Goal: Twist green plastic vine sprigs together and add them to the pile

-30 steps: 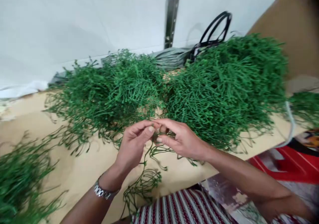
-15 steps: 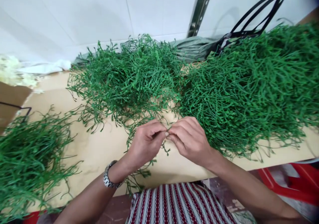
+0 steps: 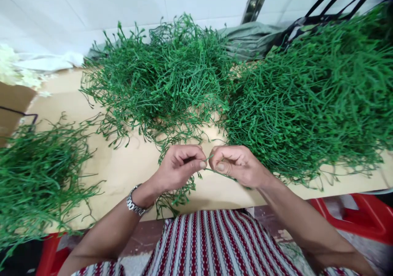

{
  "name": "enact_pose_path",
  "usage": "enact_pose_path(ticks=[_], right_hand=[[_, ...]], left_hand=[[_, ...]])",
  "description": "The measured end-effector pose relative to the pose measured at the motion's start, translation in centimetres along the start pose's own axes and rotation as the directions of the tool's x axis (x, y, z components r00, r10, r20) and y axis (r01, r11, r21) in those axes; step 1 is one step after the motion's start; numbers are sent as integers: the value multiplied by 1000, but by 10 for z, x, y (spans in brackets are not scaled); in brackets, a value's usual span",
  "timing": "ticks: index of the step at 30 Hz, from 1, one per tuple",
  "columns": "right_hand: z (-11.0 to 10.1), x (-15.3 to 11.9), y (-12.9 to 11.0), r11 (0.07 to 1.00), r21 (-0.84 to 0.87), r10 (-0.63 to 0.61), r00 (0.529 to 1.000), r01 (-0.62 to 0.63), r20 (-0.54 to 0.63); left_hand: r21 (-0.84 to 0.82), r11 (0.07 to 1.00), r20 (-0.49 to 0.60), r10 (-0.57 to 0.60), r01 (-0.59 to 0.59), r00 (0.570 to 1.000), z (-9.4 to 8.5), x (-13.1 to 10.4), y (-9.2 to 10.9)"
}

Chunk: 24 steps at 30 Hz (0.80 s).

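Note:
Near the table's front edge, my left hand [image 3: 181, 166], with a metal watch at its wrist, pinches a thin green stem [image 3: 219, 172] between thumb and forefinger. My right hand [image 3: 236, 165] is closed just to the right, its fingertips at the same stem, with a small gap between the hands. Part of the stem runs below the right thumb. Under and behind my left hand lie loose green sprigs [image 3: 184, 192]. A large green pile [image 3: 313, 108] spreads to the right, and another pile [image 3: 162, 75] lies behind the hands.
A third green pile [image 3: 39, 177] covers the table's left side. Beyond it are a cardboard box [image 3: 14, 108] and pale flowers [image 3: 18, 69]. A black-handled bag [image 3: 307, 24] leans at the back right. Red stools [image 3: 365, 218] show below the table [image 3: 123, 173].
My hands have moved slightly apart, and a green stem now shows between them. My right hand has turned, with its thumb in view. The whole view has shifted, so the piles appear higher.

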State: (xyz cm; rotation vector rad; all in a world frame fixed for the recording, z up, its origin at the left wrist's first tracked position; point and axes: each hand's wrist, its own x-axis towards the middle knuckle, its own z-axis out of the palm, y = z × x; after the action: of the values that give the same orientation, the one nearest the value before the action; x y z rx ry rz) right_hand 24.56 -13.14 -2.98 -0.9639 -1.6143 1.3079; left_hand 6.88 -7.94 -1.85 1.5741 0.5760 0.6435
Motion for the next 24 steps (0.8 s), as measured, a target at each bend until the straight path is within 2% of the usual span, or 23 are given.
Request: enact_pose_path(ticks=[2,4,7,12,14,16,19,20,22,24], right_hand=[[0,0,4,997,73,-15,998,20,-65],[3,0,6,998,37,-37,984,44,-174],[12,3,10,999,-2,36,966,-38,-257],[27,5,14,958,255,188,960,-132,-209],[26,4,14,951,253,221,964,-179,-149],[22,3,13,957,215,213,974,-192,-77],[17,1,12,973,159,177,983,-168,-48],[18,1,12,977,154,158,985,-147,-63],[22,0,15,982,171,107,986,-84,-130],[30,1,18,977,213,51,974,-3,-220]], left_hand=[[-49,998,-32,-31,29,999,-1,1,-2],[-50,998,-52,-33,31,998,0,4,-5],[81,994,-112,77,-68,991,3,7,-10],[436,861,-185,370,-261,911,7,6,-18],[505,804,-170,448,-312,878,7,4,-19],[514,777,-124,487,-364,864,5,2,-17],[383,832,-48,452,-401,891,5,1,-14],[312,864,-56,431,-395,901,6,0,-13],[100,925,-131,378,-367,917,11,0,-13],[-166,929,-226,291,-331,930,18,0,-14]])
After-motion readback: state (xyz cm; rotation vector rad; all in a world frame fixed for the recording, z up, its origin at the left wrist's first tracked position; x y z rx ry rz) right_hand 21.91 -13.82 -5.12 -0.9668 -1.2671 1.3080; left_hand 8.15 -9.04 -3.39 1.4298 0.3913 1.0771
